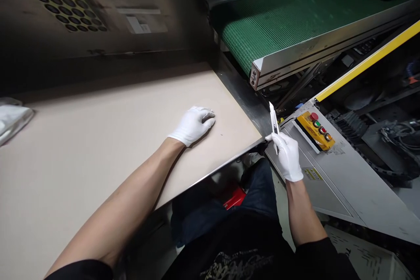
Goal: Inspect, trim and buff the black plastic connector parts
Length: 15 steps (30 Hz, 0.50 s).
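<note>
My left hand [194, 126], in a white glove, rests on the beige sheet [108, 140] covering the worktable. Its fingers are loosely bent, the thumb lies apart from them, and nothing shows between them. A small dark mark [221, 134] is on the sheet just right of it. In my right hand [287, 154], also gloved in white, is a slim utility knife [274, 123], its pointed tip upward. That hand is held in the air just past the sheet's right corner, beside the machine's yellow control box [315, 131].
A green conveyor belt [272, 17] with metal side rails runs at the back right. A yellow bar [367, 61] slants above the grey machine cabinet [331, 183]. A white bundle [13, 118] lies at the sheet's left. Behind stands a metal panel [111, 17] with round black pads.
</note>
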Each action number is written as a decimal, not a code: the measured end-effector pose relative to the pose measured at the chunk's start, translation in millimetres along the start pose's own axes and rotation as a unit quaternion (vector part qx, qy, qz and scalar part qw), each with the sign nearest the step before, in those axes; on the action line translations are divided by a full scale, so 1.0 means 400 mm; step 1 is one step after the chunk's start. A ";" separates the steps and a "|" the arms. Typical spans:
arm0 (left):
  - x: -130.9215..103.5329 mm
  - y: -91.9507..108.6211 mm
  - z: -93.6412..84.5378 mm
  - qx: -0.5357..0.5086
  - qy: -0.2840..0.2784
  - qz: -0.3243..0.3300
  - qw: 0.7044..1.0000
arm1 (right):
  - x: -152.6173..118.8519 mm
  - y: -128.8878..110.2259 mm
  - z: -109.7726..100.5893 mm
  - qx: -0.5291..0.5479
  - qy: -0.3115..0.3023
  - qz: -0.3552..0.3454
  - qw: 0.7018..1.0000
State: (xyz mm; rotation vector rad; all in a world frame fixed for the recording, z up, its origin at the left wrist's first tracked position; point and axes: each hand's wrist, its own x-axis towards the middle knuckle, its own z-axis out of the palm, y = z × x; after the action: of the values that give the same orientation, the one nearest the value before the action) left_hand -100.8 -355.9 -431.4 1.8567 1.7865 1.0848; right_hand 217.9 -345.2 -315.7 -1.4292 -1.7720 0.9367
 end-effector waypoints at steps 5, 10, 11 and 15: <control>0.004 0.001 0.000 0.013 0.002 -0.002 1.000 | -0.063 0.015 -0.008 0.070 0.011 0.030 0.997; 0.007 0.012 -0.005 0.009 -0.006 0.002 1.000 | -0.083 -0.029 -0.022 0.122 0.019 -0.011 0.992; 0.006 0.012 -0.005 0.008 -0.006 0.001 1.000 | -0.082 -0.035 -0.022 0.120 0.017 -0.022 0.992; -0.002 0.010 -0.006 0.005 -0.003 -0.004 1.000 | -0.075 -0.029 0.000 0.123 0.062 -0.057 0.989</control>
State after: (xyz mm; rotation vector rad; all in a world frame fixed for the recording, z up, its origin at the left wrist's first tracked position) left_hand -99.8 -357.9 -427.2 1.8559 1.7982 1.0685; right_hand 217.4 -376.5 -307.5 -1.1911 -1.5680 0.9487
